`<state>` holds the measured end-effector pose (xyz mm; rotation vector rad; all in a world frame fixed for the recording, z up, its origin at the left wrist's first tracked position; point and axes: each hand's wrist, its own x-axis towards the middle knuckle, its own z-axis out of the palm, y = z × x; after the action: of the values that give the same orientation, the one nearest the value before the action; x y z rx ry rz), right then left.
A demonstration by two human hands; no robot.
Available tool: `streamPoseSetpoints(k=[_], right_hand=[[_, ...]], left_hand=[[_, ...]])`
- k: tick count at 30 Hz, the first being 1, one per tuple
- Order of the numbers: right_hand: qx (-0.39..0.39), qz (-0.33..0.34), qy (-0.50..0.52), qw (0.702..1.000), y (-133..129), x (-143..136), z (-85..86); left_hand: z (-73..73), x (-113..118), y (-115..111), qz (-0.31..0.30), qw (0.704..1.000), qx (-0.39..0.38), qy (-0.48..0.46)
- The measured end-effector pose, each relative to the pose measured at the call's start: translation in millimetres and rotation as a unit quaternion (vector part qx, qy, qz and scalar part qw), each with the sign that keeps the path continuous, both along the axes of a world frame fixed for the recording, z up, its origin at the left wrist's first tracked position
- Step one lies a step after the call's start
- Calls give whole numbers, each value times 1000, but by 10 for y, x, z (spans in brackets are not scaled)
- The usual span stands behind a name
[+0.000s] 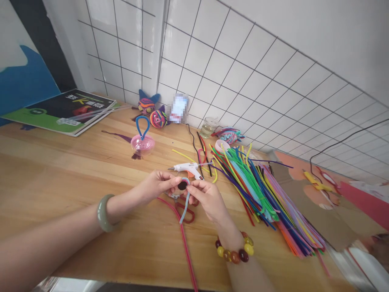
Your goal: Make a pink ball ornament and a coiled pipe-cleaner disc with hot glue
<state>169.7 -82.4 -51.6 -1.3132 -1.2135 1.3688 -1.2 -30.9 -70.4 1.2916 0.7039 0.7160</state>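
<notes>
My left hand pinches a small round black disc at its edge, with coloured pipe cleaner curled around its rim. A light blue pipe cleaner trails down from the disc, and my right hand is closed on it beside the disc. Just beyond both hands lies a white hot glue gun. Below them are red-handled scissors, partly hidden by my hands. A long pink-red pipe cleaner runs from the scissors towards the table's front edge.
To the right lie bundles of coloured pipe cleaners and a yellow glue gun on cardboard. A pink clear shell with a blue loop stands at left. Along the tiled wall are striped ornaments, a phone and a glass jar.
</notes>
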Motion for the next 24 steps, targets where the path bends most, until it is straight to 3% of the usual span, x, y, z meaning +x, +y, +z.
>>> streamPoseSetpoints(k=[7,16,24], right_hand=[[-3,6,-1,1000,-8,21,-33],[4,58,-53,997,2,72,-82],[-23,59,-41,997,-7,20,-28]], left_hand=[[8,4,-2,-29,997,-51,-43],[73,-58,8,-60,992,-112,-7],[8,-47,25,-85,993,-84,20]])
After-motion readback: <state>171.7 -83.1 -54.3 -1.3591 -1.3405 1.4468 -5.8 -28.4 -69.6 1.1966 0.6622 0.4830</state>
